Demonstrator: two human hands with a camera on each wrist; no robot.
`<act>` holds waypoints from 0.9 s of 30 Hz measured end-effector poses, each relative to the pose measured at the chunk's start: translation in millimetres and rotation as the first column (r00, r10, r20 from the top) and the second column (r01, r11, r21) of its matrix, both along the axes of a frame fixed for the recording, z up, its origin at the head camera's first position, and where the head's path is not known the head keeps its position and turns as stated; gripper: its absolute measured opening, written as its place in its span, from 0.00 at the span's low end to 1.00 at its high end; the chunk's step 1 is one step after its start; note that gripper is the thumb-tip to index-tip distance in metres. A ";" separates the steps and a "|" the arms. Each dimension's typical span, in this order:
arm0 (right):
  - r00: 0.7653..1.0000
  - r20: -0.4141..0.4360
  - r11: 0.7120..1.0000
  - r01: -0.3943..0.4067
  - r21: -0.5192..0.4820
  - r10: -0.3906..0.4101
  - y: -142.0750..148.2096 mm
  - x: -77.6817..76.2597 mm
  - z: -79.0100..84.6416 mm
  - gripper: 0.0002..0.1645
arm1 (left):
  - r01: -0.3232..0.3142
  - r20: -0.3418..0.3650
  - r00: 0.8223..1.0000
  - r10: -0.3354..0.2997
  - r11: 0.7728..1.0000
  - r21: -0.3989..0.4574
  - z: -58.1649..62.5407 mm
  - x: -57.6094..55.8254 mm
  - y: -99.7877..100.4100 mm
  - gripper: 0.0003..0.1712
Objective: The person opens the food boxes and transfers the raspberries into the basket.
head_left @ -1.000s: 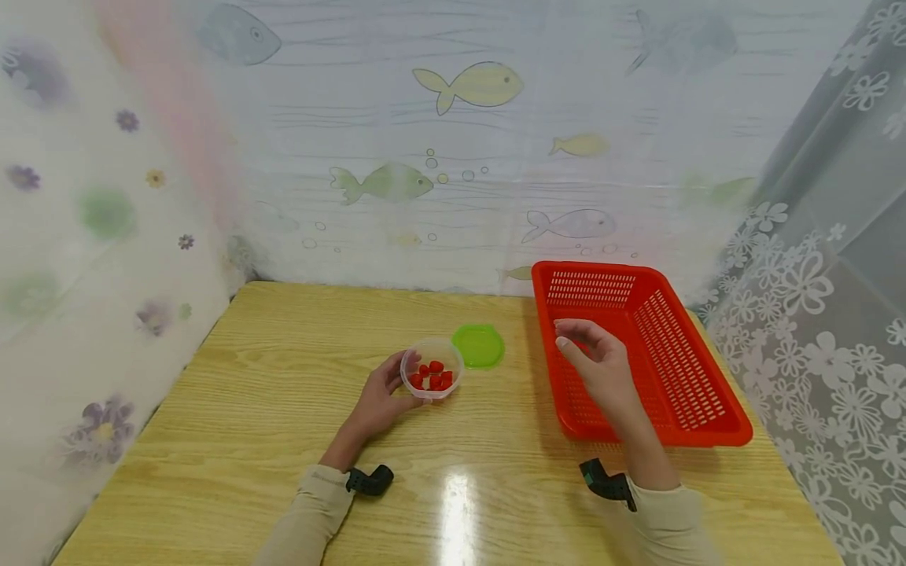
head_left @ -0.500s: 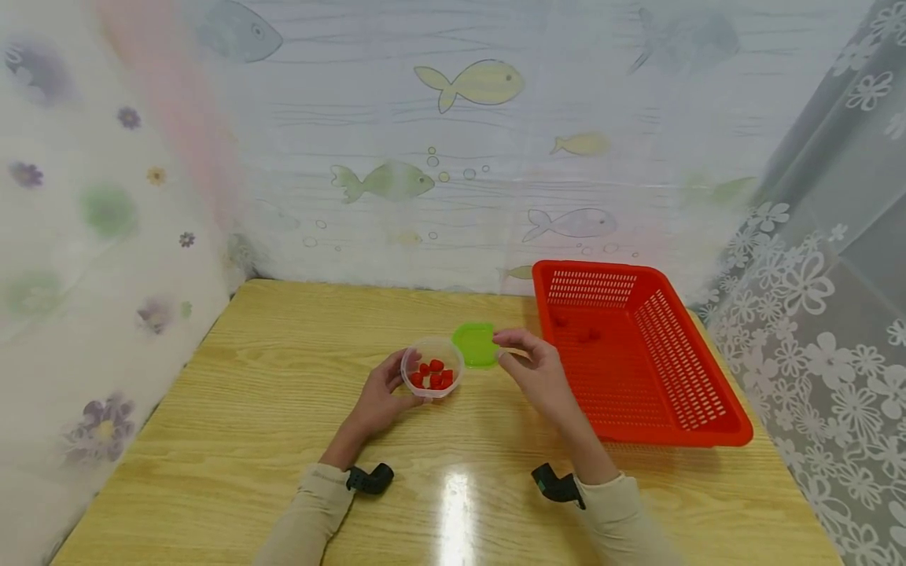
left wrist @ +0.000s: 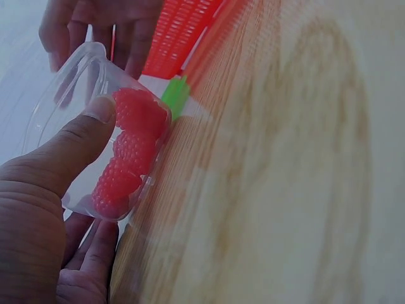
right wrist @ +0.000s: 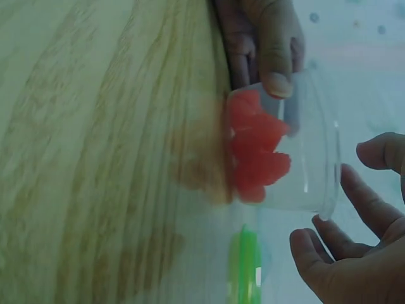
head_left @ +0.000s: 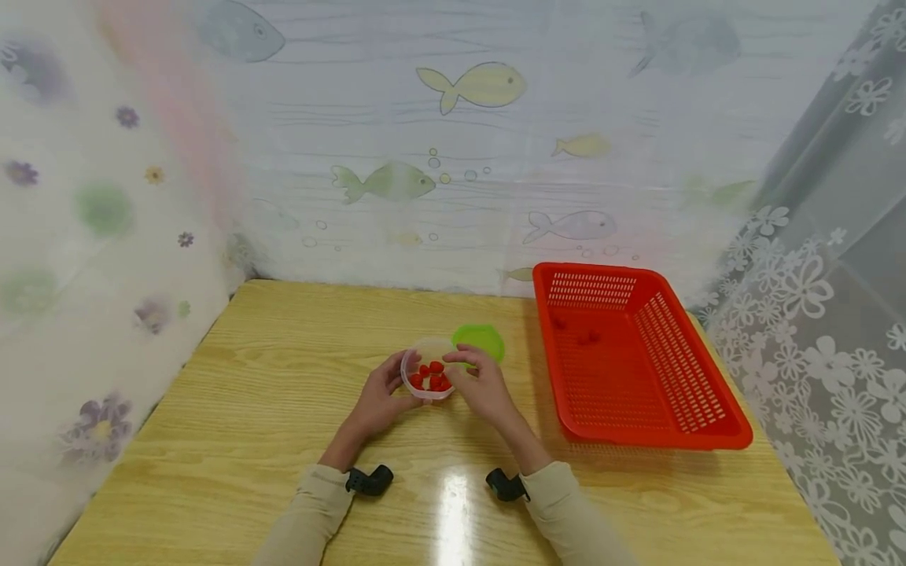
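Note:
A round clear plastic container (head_left: 429, 346) sits on the table with several raspberries (left wrist: 134, 151) in its bottom. My left hand (head_left: 378, 402) grips its left side, the thumb across the near wall and fingers curled round behind. My right hand (head_left: 485, 390) is at the container's right rim, fingertips overlapping the opening in the head view. In the right wrist view its thumb and fingers (right wrist: 367, 201) are spread apart beside the rim with nothing between them. Behind the container and right hand lies a green lid (head_left: 490, 339), partly hidden.
A red plastic basket (head_left: 559, 385) with slotted walls stands on the right side of the wooden table (head_left: 283, 346). A few small raspberries (head_left: 589, 338) lie inside it towards the back left. A fish-patterned curtain (head_left: 382, 251) hangs behind the table.
My right hand has moved left from over the basket, past the green lid, to the container's rim. Raspberries in the basket are now uncovered. The left hand and container have stayed put.

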State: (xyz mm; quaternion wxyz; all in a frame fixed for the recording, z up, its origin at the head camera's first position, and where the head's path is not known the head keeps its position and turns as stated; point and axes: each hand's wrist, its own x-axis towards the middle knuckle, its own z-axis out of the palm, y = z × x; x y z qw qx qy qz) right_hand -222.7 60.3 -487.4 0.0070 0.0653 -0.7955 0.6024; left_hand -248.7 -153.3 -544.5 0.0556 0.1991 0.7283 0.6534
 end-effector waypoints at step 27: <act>0.975 0.213 0.948 -0.130 0.290 0.069 -18.4 -13.3 10.3 0.11 | 0.024 -0.010 1.000 -0.024 1.000 0.000 -2.9 0.4 -1.8 0.49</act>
